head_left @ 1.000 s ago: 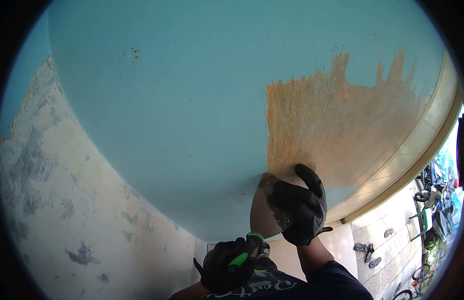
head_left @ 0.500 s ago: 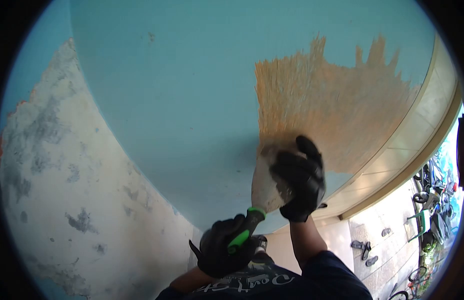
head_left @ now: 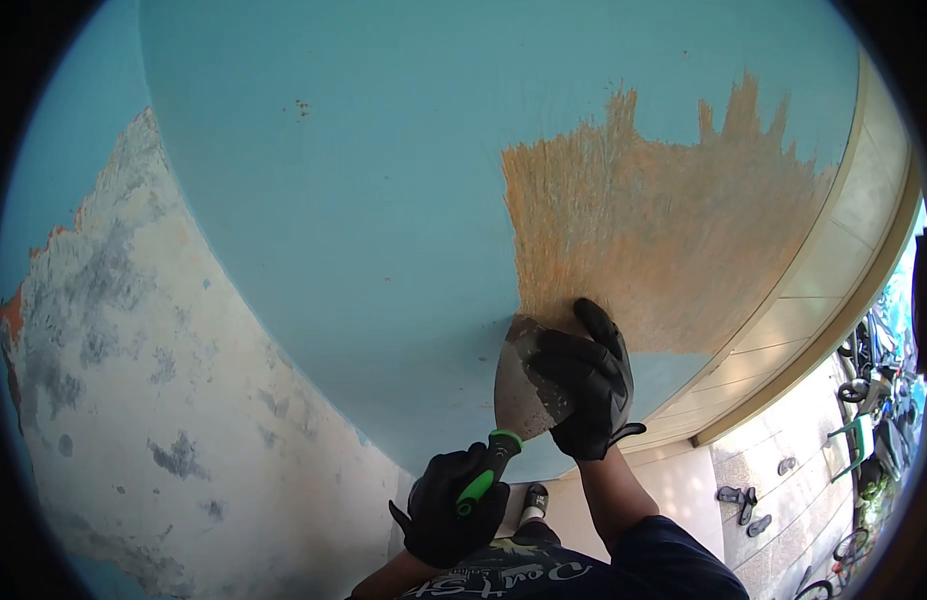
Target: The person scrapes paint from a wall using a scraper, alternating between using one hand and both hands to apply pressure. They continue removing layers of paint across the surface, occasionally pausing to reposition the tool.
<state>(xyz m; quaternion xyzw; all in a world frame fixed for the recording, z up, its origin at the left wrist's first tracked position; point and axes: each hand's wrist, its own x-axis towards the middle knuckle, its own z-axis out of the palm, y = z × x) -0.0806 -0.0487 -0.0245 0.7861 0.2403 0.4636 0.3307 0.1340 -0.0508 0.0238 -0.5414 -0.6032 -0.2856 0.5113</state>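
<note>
A putty knife with a wide metal blade and a black and green handle rests its blade against the blue painted wall. My left hand, in a black glove, is wrapped round the handle at the bottom centre. Against the right side of the blade lies my gloved right hand, its fingers partly spread and pressing on the metal. The blade's tip meets the lower left edge of the scraped brown patch, where the blue paint is off.
On the left is a second wall with bare, grey-stained plaster. A cream tiled border curves down the right side. Sandals, a green chair and parked motorbikes stand beyond, at the lower right.
The right hand has moved slightly down and left and lies flatter on the blade. The view has shifted a little, and the knife now sits slightly lower in it.
</note>
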